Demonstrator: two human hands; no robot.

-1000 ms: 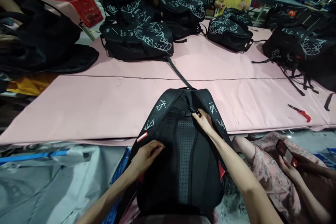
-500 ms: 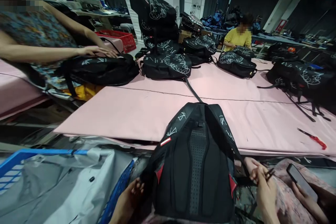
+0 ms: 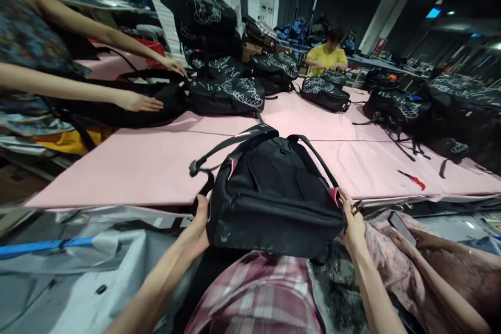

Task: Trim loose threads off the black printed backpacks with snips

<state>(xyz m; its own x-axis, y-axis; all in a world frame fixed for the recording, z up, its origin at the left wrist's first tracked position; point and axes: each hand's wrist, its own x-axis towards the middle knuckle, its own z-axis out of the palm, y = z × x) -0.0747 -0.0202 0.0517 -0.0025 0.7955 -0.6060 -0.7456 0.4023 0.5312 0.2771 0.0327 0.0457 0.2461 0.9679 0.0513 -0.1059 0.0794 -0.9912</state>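
Note:
A black backpack (image 3: 274, 188) with red trim and white scribble marks lies back-up at the near edge of the pink table (image 3: 129, 167), its base towards me and its straps (image 3: 227, 143) arching over it. My left hand (image 3: 198, 224) grips its lower left corner, fingers wrapped behind the bag. My right hand (image 3: 352, 216) presses against its lower right corner by the red tab, fingers closed on the edge.
Several more black backpacks (image 3: 225, 91) are piled at the table's far side. A person's arms (image 3: 117, 99) reach over one bag at the left. Red scissors (image 3: 410, 178) lie at the right. Another person beside me holds a phone (image 3: 401, 225). A seated person in yellow (image 3: 326, 57) works far back.
Both my hands dropped from the backpack's padded back to its bottom corners. The bag has been lifted and tipped forwards onto the table, base now towards me. My view has risen.

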